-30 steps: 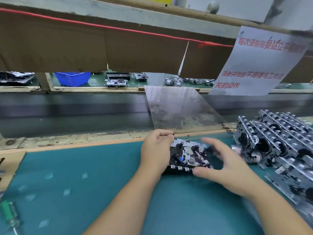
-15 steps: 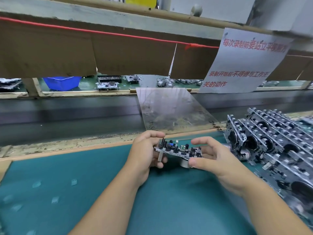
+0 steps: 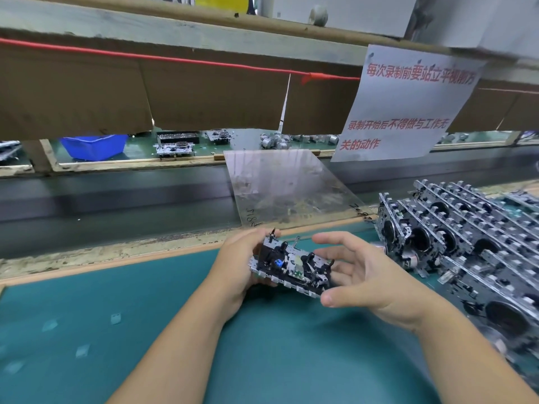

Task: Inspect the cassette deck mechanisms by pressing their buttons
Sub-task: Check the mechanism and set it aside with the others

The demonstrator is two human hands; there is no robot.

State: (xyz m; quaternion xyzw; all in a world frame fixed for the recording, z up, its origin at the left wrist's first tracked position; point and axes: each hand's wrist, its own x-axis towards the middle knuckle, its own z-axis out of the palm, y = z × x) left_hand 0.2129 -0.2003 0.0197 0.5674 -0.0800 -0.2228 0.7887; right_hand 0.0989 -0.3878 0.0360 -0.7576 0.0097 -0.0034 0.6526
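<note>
Inspector A: Where was the cassette deck mechanism (image 3: 290, 268) at the moment of record?

Inspector B: It was held above the teal bench (image 3: 145, 330), clear of the mat. The left hand (image 3: 239, 266) gripped its left end, fingers curled round the far edge and thumb under the near edge. The unit sat tilted, with its top face and the row of buttons along the near edge turned toward the camera.

Inspector A: And the right hand (image 3: 370, 275)?

Inspector B: Its fingers (image 3: 335, 237) were spread wide and only loosely bent, cupped about the right end of the mechanism. The thumb lay just beside the near right corner. Whether any fingertip actually touched the unit, I could not tell; the hand gripped nothing.

Inspector A: What lay to the right of those fingers?

Inspector B: A stack of further mechanisms (image 3: 455, 237), packed in rows on the bench, just beyond the right hand's fingertips.

Inspector A: Beyond the fingers, further out?

Inspector B: A scratched clear plastic sheet (image 3: 288, 188) leaned over the dark conveyor channel (image 3: 116, 199), directly past both hands. Above it hung a paper notice (image 3: 408, 106) with red lettering. Far past the left hand's fingers stood a blue bin (image 3: 93, 145) on the opposite bench.
</note>
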